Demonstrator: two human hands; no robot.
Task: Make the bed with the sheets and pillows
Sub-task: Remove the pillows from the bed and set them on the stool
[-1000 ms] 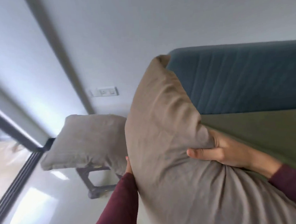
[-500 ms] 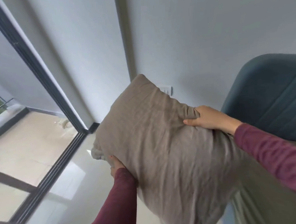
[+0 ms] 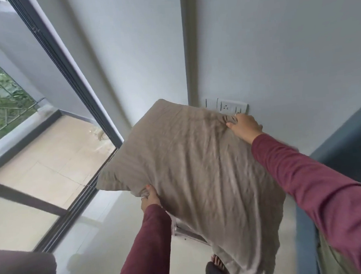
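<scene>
I have the pillow [image 3: 199,174] up in the air, clear of the bed, hanging between my two hands over the pale floor [image 3: 111,255] beside the bed. It is a taupe, crumpled pillow, and its long axis runs on a slant: the far top corner points up toward the wall near the socket plate [image 3: 233,107], while the lower end droops down toward me, ending near my bare foot [image 3: 217,262]. Its broad face is turned toward me and tilted, not flat.

My left hand [image 3: 150,197] pinches a bunch of fabric at the pillow's left edge, close to its lower left corner, fingers curled tight around the gathered cloth. My right hand [image 3: 244,126] grips the upper right corner, fingers closed into the fabric, right in front of the socket plate. Both sleeves are maroon.

To the right, well below my right arm, I see the blue upholstered headboard [image 3: 345,157] and a strip of olive-green sheet [image 3: 331,261] at the bed's edge. The pillow hangs just beside that edge, not resting on it. Under the pillow a bit of a pale frame shows, too hidden to tell what it is.

On the left a dark-framed sliding glass door [image 3: 67,65] opens onto a tiled balcony [image 3: 48,159] with greenery beyond. A dark, blurred fabric mass [image 3: 20,272] sits in the lower left corner.
</scene>
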